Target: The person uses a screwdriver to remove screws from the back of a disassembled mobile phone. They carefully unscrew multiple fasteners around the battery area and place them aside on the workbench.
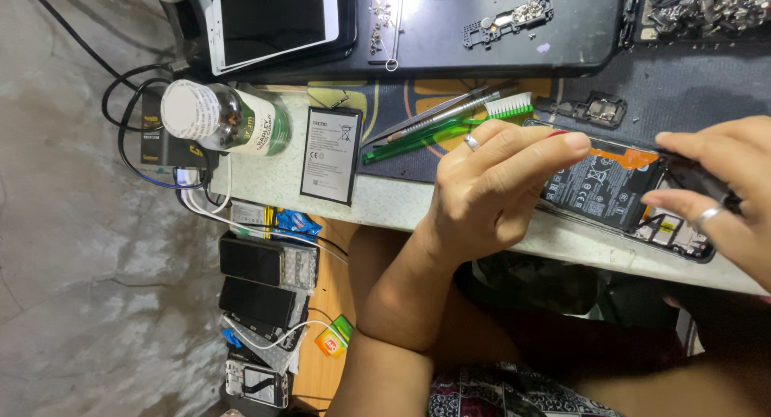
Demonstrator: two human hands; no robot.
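Two hands work over an opened phone [634, 204] lying on the surface [385, 200] near its front edge. The left hand [490, 184] has its fingers extended and close together, fingertips pressing the phone's upper edge beside an orange tab [626, 156] on the black battery [598, 188]. The right hand [723, 192] pinches a dark tool [695, 176] over the phone's right end. A loose battery [331, 154] and a green brush [450, 124] lie to the left of the left hand.
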